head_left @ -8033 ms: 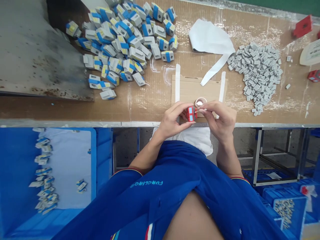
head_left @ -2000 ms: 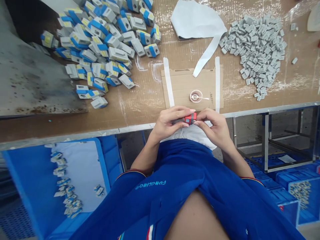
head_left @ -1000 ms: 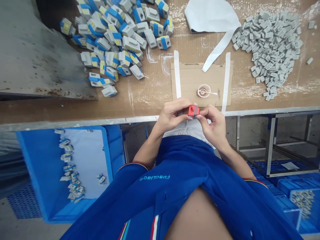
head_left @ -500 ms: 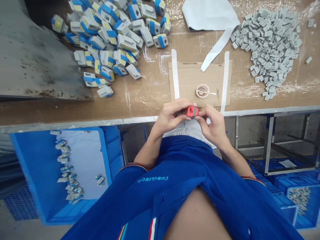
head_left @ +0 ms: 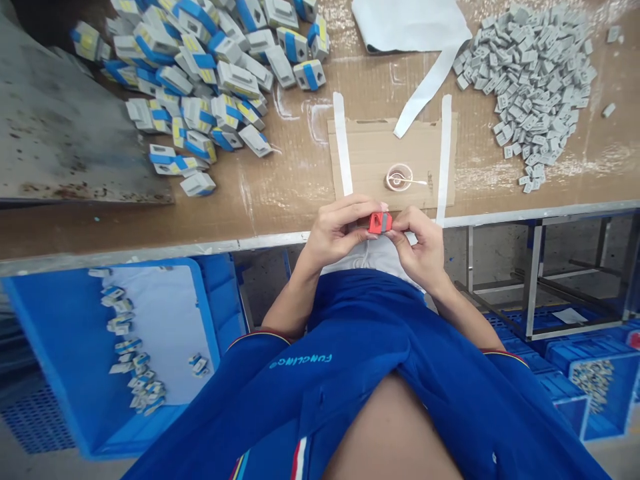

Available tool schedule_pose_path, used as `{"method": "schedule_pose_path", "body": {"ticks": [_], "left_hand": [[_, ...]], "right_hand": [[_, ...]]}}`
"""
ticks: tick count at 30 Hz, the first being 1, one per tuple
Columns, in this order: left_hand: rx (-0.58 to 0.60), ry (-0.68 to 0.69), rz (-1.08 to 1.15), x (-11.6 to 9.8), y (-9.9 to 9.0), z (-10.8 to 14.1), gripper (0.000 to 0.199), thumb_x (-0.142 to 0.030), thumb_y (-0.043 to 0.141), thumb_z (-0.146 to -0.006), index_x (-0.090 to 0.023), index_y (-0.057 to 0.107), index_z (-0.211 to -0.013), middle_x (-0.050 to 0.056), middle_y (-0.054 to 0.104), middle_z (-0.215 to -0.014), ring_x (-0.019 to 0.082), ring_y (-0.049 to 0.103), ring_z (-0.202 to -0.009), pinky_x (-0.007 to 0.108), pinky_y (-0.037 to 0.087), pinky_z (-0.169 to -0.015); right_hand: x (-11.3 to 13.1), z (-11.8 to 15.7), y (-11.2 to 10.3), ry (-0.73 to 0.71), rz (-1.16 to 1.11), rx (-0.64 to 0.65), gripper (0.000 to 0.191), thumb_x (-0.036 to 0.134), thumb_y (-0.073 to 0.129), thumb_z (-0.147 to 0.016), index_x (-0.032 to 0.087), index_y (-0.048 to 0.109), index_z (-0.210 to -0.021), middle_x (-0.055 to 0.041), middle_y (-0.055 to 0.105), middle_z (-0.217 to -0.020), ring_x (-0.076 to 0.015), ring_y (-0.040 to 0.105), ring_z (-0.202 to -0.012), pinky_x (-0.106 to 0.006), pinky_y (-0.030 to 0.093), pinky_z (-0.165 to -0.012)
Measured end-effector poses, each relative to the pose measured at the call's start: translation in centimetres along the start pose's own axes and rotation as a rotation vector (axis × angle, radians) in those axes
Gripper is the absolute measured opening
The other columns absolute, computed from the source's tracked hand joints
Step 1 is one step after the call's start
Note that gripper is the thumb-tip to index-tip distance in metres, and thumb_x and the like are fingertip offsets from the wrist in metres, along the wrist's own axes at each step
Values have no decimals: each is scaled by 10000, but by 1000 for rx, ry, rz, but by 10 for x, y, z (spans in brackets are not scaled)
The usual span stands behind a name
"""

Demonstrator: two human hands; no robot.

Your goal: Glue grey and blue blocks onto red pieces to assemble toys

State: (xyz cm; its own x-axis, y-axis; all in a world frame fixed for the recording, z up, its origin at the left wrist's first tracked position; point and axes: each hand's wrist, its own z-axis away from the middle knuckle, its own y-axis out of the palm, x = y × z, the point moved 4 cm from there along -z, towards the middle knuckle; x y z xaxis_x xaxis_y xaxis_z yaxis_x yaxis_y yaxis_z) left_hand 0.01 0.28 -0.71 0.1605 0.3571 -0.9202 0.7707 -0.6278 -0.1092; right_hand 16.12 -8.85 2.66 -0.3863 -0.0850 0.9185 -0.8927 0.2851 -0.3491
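A small red block [head_left: 374, 223] with a grey band across it is held between my hands at the table's front edge. My left hand [head_left: 337, 230] is closed on its left side, thumb below and fingers above. At the block's right end my right hand [head_left: 419, 245] pinches with thumb and forefinger; whether a separate small part is in that pinch is hidden. Just beyond the hands stands a little round cup [head_left: 393, 187] with a white-tipped swab [head_left: 417, 182] across it, on a taped-down cardboard sheet [head_left: 365, 153].
Grey-white blocks with blue and yellow bands [head_left: 235, 80] are heaped at the left, beside a stained metal box [head_left: 75, 127]. Small grey pieces [head_left: 540, 87] form a pile at the right. White cloth [head_left: 410, 27] lies at the back. A blue bin [head_left: 203, 300] stands below left, metal frame legs [head_left: 534, 280] right.
The whole view has shifted slightly, so the table things appear further left and a little higher. Both hands keep their grip on the red block, which looks slightly turned.
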Motion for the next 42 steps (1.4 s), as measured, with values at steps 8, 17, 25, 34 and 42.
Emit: {"method": "schedule_pose_path", "body": {"ticks": [8, 17, 25, 34, 42], "left_hand": [[-33, -39, -22, 0, 2, -1, 439, -344, 873, -935, -251, 795, -1356, 107, 838, -1204, 203, 791, -1068, 308, 629, -913], [-31, -82, -2, 3, 1, 0, 446, -428, 890, -912, -262, 816, -1320, 104, 846, -1182, 222, 789, -1029, 344, 632, -896], [-46, -141, 13, 3, 1, 3, 408, -442, 857, -941, -230, 804, -1285, 93, 826, -1118, 196, 763, -961, 308, 603, -831], [-42, -180, 55, 5, 2, 2, 441, -442, 878, -922, -217, 801, -1293, 89, 791, -1086, 171, 739, -918, 266, 597, -784], [-39, -182, 69, 5, 1, 2, 372, -400, 851, -948, -210, 799, -1264, 67, 780, -1044, 154, 732, -918, 242, 582, -807]], "right_hand": [[3, 5, -6, -100, 86, -13, 112, 248, 653, -1064, 258, 728, -982, -40, 784, -877, -185, 702, -789, -353, 548, -711], [1, 2, -2, -111, 146, -12, 176, 277, 609, -1058, 264, 666, -892, -17, 706, -775, -165, 594, -656, -342, 493, -623], [2, -2, 0, -104, 112, 38, 163, 237, 619, -1052, 265, 637, -893, -9, 670, -791, -171, 606, -700, -328, 476, -645], [5, -5, -8, -100, 203, 108, 100, 186, 675, -997, 251, 691, -921, -21, 760, -832, -173, 660, -724, -308, 497, -666], [2, -12, -4, -54, 245, 171, 137, 187, 662, -970, 248, 643, -849, -1, 742, -773, -156, 645, -662, -285, 495, -641]]}}
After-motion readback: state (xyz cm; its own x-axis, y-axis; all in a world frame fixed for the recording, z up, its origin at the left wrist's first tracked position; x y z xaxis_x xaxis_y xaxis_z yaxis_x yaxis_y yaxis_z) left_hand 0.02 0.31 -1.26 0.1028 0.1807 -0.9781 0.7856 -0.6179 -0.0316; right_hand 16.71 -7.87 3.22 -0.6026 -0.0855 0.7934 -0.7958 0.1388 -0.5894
